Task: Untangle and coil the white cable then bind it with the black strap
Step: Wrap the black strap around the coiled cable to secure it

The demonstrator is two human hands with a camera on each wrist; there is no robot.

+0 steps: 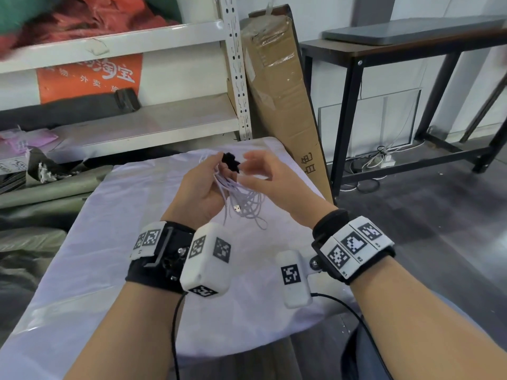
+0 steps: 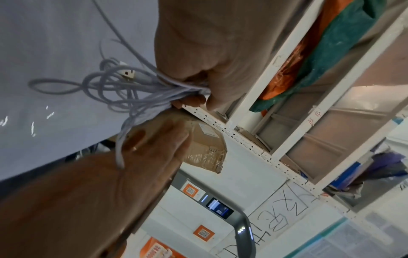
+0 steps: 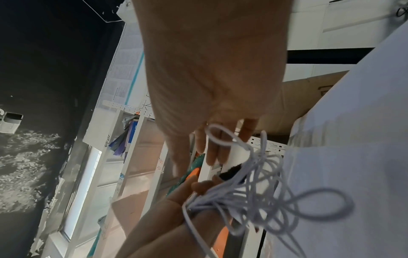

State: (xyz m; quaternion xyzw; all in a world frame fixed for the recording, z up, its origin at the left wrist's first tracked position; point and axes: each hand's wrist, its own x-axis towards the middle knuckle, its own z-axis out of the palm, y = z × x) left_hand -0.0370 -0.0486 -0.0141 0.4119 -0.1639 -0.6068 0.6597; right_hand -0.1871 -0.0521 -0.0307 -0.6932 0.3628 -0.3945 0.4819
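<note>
Orange shelf banner (image 1: 90, 75) reading "淘宝" behind left hand (image 1: 199, 192) gripping white cable (image 1: 244, 200)

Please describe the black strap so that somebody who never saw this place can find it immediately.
Start at the white-covered table before the shelves. Above it the left hand holds a bunch of white cable loops. The strap is the small dark fuzzy piece at that hand's fingertips, the only black thing among the pale loops.

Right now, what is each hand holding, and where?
The left hand grips the white cable where its loops gather, beside the black strap. The right hand holds nothing.
</note>
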